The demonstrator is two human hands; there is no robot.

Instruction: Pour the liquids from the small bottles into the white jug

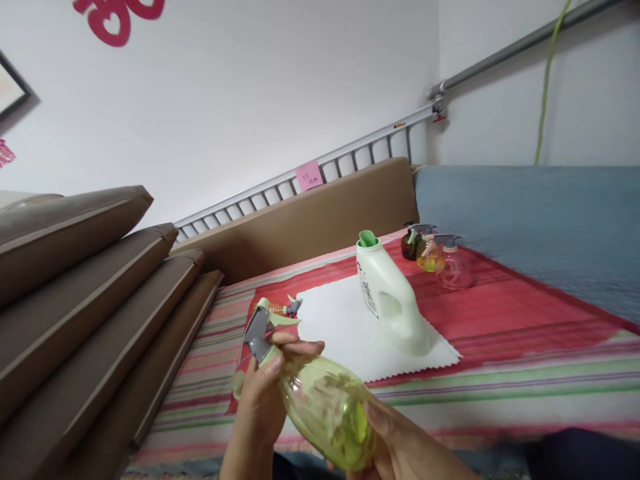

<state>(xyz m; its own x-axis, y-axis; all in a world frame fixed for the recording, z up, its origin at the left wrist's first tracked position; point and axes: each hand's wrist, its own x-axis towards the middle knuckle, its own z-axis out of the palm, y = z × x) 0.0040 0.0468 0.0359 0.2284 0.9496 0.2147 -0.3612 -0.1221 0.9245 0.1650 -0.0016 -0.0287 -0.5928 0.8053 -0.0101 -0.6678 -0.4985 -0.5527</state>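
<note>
Below the wall (300, 100), striped cloth (200, 377) is spread; over its near edge, the bottle (320, 390) is clasped at neck by left fingers (300, 347), at base by right fingers (380, 419). The jug's (395, 300) contents are hidden.

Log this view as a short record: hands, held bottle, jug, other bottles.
Left hand: gripping the yellow spray bottle near its neck
Right hand: holding its base
Pose: tilted, grey trigger head toward picture left
Jug: standing on white sheet, green piece at its mouth
Back right: brown bottle, yellowish bottle, clear bottle
Partly hidden: orange bottle beyond that head
</note>
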